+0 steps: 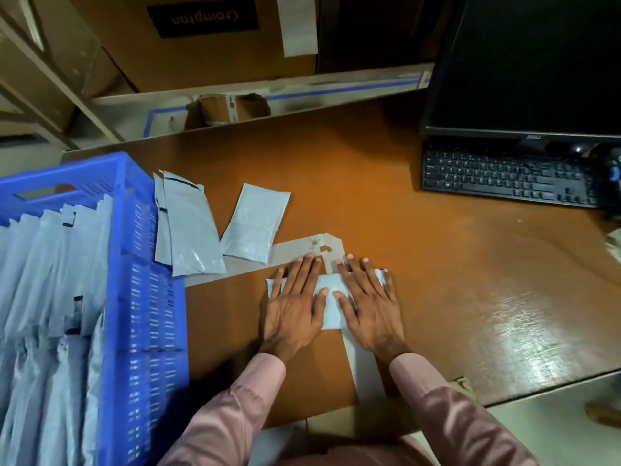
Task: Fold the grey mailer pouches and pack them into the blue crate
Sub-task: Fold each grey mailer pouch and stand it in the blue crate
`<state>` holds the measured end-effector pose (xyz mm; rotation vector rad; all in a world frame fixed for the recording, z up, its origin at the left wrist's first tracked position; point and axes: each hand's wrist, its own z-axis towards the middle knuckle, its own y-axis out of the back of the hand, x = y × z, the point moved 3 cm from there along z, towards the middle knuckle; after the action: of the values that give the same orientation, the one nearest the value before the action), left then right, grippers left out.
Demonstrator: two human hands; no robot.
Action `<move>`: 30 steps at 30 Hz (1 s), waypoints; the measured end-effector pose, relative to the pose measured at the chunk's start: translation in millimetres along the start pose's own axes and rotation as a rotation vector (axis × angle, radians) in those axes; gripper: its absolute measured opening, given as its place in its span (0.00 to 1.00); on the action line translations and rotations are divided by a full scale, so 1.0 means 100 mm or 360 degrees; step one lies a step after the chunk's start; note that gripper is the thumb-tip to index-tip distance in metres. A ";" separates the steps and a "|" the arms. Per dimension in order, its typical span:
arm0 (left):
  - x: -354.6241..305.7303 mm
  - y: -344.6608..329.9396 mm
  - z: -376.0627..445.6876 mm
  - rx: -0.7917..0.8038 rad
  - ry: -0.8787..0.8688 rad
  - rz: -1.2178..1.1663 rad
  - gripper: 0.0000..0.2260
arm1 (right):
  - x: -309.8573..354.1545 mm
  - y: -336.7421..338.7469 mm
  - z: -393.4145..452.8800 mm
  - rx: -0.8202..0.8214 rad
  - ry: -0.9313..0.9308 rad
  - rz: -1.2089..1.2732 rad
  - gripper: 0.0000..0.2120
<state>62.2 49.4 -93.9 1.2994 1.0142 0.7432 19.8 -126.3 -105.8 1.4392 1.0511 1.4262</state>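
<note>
A grey mailer pouch [330,309] lies flat on the brown table near its front edge. My left hand [295,307] presses its left part with straight, spread fingers. My right hand [368,306] presses its right part the same way, so most of the pouch is hidden. A folded pouch [253,223] lies further back on the table. Beside it, a couple of longer pouches [188,227] lean against the blue crate [148,297] at the left. Several pouches [50,297] stand upright inside the crate.
Grey tape strips [292,247] mark the table under and behind my hands. A black keyboard [504,176] and a dark monitor [531,62] stand at the back right. Cardboard boxes [208,38] sit on shelves behind the table.
</note>
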 end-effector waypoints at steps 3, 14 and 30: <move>0.00 0.02 -0.01 -0.0002 0.0010 -0.0023 0.27 | 0.00 0.01 0.00 0.0024 -0.0004 -0.0006 0.28; -0.13 0.17 0.07 0.0025 -0.0004 -0.0083 0.31 | -0.08 0.24 0.03 0.0033 -0.0068 0.0556 0.32; -0.35 -0.08 0.19 -0.0024 -0.0137 0.0074 0.29 | -0.29 0.13 -0.09 0.0011 -0.0065 -0.0017 0.27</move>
<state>64.9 9.3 -95.5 1.3345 0.9102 0.7225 10.4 -158.2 -102.1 1.4597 1.0372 1.3814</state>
